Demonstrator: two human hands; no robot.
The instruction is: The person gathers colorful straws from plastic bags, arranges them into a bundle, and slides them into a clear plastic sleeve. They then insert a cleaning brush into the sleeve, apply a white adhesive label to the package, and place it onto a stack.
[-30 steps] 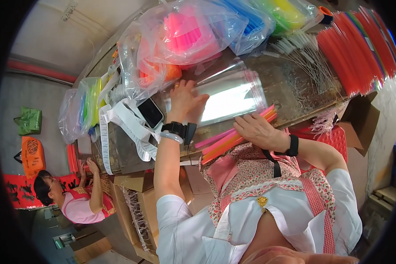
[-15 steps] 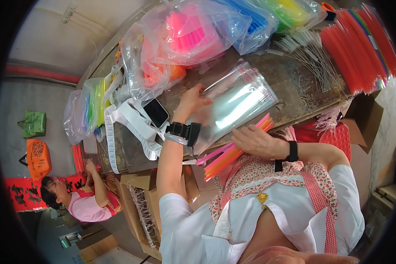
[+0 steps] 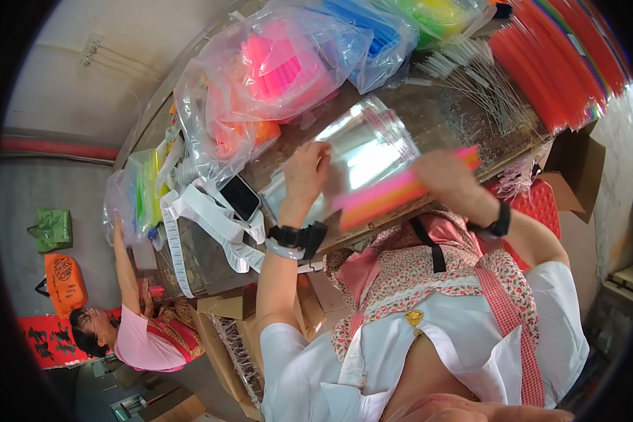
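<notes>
Currently, the right hand [image 3: 446, 181] is clamping straws [image 3: 383, 193] along the near edge of the clear sleeves [image 3: 369, 151]. The left hand [image 3: 307, 172] is curling over the sleeves' left end; I cannot tell its grip.

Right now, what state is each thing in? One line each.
Pink and orange straws: bunched, held, motion-blurred
Right hand: closed on those straws
Left hand: fingers curled, grip unclear
Clear sleeves: stacked, lying flat
Phone: face up, screen dark
White label strip: unrolled, loosely looped
Cardboard box: flaps open
Wire brushes: loose, fanned out
</notes>
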